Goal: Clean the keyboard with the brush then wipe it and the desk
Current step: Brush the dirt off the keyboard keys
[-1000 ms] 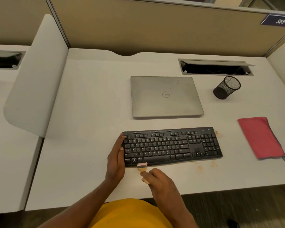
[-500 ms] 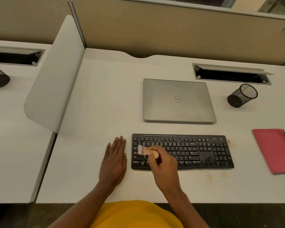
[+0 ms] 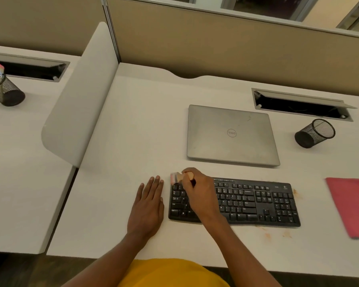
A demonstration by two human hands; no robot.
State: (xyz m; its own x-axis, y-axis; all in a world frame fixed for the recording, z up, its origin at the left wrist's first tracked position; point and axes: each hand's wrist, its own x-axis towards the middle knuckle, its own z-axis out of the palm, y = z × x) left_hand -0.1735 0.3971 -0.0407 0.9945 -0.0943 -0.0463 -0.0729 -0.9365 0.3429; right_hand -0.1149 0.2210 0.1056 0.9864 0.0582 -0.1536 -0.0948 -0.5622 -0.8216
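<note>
white desk [image 3: 145, 129] bounded by beige partition [image 3: 216, 44].

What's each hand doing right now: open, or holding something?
Left hand: open, flat on the desk beside the keyboard.
Right hand: closed on the brush, over the keyboard's far left corner.

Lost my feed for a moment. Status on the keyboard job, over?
Right hand grips brush, bristles at top-left corner of keyboard. Left hand flat on desk beside it. Cloth lies at right; nothing in the way.
</note>
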